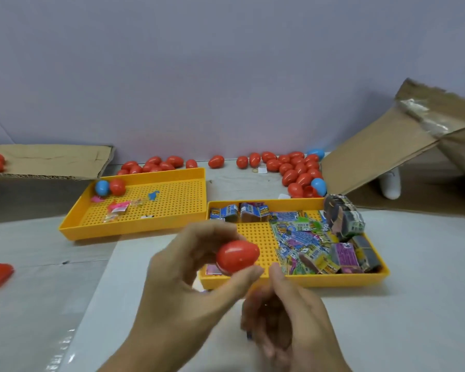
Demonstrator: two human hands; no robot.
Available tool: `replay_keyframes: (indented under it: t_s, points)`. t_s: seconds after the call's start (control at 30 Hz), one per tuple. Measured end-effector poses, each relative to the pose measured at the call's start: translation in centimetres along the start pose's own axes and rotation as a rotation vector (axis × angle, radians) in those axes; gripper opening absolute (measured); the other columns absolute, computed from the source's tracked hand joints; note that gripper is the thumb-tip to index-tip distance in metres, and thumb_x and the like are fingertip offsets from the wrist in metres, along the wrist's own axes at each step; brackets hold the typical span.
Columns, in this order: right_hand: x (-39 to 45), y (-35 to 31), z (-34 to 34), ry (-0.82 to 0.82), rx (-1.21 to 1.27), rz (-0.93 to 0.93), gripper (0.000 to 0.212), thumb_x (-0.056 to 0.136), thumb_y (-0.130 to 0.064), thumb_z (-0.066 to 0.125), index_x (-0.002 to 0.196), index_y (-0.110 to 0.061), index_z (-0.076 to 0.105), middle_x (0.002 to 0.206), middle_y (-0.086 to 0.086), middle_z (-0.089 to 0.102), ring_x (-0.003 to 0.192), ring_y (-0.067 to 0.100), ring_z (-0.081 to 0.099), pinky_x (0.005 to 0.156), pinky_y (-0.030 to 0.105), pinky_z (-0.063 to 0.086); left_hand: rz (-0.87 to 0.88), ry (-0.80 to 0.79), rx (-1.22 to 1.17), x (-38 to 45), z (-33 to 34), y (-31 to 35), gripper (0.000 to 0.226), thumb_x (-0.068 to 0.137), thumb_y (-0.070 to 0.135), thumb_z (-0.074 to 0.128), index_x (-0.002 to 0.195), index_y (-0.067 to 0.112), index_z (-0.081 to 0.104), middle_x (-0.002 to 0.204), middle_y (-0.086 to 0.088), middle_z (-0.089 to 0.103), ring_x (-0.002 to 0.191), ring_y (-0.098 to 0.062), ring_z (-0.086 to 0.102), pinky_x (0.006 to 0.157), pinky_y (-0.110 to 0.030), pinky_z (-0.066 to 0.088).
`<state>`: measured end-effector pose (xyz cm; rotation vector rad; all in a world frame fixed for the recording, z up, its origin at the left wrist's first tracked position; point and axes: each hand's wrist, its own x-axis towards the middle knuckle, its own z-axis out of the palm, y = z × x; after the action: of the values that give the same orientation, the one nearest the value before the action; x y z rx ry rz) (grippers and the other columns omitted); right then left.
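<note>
Holding the egg (238, 256) steady is the main thing now. The left hand (188, 272) pinches it between thumb below and fingers above, raised over the near edge of the right tray (333, 281). The egg looks whole, with its seam showing near the blunt end by the palm. The right hand (287, 318) sits just beneath, fingers curled and blurred. A reddish smear shows at its fingertips, but I cannot tell whether it holds anything. My reading is that the shell is being snapped shut or pulled apart. Either way, the right hand should take the free pointed end squarely, opposite the left grip. It should then press or twist along the egg's long axis so the halves do not skew. Working low over the tray means anything slipping out lands among the leaflets (301, 237) rather than rolling off the table (414, 304). A finished egg probably belongs with the pile (298, 167) at the back wall.
</note>
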<state>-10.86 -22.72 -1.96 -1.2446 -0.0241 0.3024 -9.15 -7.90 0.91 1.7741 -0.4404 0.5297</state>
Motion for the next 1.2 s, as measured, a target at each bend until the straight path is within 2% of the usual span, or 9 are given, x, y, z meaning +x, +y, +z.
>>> replay_keyframes:
  t_s: [0.1,0.23,0.33,0.5,0.7,0.8,0.93,1.07,1.2]
  points:
    - [-0.1,-0.4,-0.8,0.014,0.058,0.054,0.068,0.055,-0.083,0.066,0.074,-0.018,0.074,0.053,0.013,0.058,0.033,0.015,0.043,0.041,0.018,0.028,0.021,-0.012,-0.014,-3.2,1.5,0.0,0.037,0.067,0.032,0.084,0.101,0.028,0.071,0.096,0.005,0.073,0.090,-0.021,0.071,0.069,-0.036,0.059]
    - [-0.4,-1.3,-1.6,-0.098,-0.198,0.044,0.072,0.067,-0.081,0.063,0.090,-0.014,0.073,0.051,0.011,0.053,0.032,0.013,0.042,0.035,0.017,0.029,0.101,-0.030,0.067,-4.2,1.6,-0.8,0.032,0.069,0.029,0.084,0.099,0.023,0.074,0.097,0.008,0.072,0.091,-0.019,0.069,0.064,-0.037,0.056]
    - [-0.3,-1.5,-2.0,-0.142,-0.272,0.079,0.075,0.071,-0.077,0.062,0.088,-0.004,0.071,0.058,0.024,0.056,0.033,0.011,0.042,0.035,0.016,0.028,-0.005,-0.018,-0.030,-4.9,1.7,-1.2,0.040,0.066,0.027,0.086,0.103,0.024,0.073,0.099,0.002,0.072,0.090,-0.026,0.069,0.060,-0.043,0.057]
    - [-0.1,-1.6,-1.9,-0.133,-0.230,0.111,0.057,0.079,-0.062,0.064,0.069,-0.006,0.066,0.044,0.002,0.055,0.029,0.008,0.041,0.033,0.011,0.027,-0.209,0.035,-0.182,-5.6,1.6,-1.6,0.060,0.055,0.031,0.092,0.111,0.030,0.071,0.096,-0.007,0.066,0.085,-0.024,0.067,0.063,-0.027,0.057]
    - [0.0,-1.8,-1.9,-0.108,-0.209,0.059,0.035,0.080,-0.048,0.062,0.069,-0.016,0.073,0.058,0.014,0.064,0.029,0.011,0.041,0.032,0.011,0.026,-0.421,0.023,-0.325,-5.2,1.3,-1.3,0.030,0.070,0.038,0.078,0.097,0.024,0.077,0.076,-0.011,0.065,0.059,-0.019,0.063,0.054,-0.028,0.055]
    - [0.2,-1.7,-2.2,-0.097,-0.213,0.043,0.030,0.078,-0.046,0.076,0.078,-0.016,0.074,0.060,0.012,0.065,0.032,0.011,0.043,0.032,0.011,0.026,-0.483,0.007,-0.387,-5.0,1.3,-1.5,0.024,0.073,0.028,0.078,0.097,0.026,0.078,0.081,-0.013,0.072,0.069,-0.024,0.072,0.061,-0.033,0.060]
    - [0.2,-1.8,-2.5,-0.063,-0.162,0.018,0.028,0.071,-0.042,0.073,0.086,-0.019,0.073,0.057,0.008,0.062,0.036,0.012,0.045,0.032,0.012,0.028,-0.453,0.013,-0.411,-4.9,1.3,-1.7,0.027,0.075,0.024,0.079,0.102,0.029,0.077,0.094,-0.010,0.076,0.085,-0.030,0.075,0.071,-0.035,0.062]
    - [-0.1,-1.8,-2.6,-0.053,-0.190,-0.053,0.030,0.069,-0.035,0.082,0.095,-0.022,0.075,0.075,0.018,0.068,0.044,0.014,0.050,0.034,0.016,0.032,-0.387,-0.009,-0.383,-4.9,1.2,-1.8,0.037,0.076,0.007,0.073,0.106,0.029,0.074,0.100,-0.005,0.076,0.091,-0.025,0.075,0.075,-0.029,0.060]
    - [-0.2,-1.6,-2.6,-0.075,-0.277,-0.148,0.033,0.066,-0.031,0.081,0.097,-0.025,0.074,0.079,0.008,0.070,0.053,0.013,0.055,0.036,0.020,0.038,-0.340,-0.007,-0.368,-5.0,1.2,-1.9,0.042,0.073,-0.001,0.073,0.102,0.029,0.073,0.100,-0.003,0.076,0.096,-0.022,0.074,0.076,-0.022,0.058]
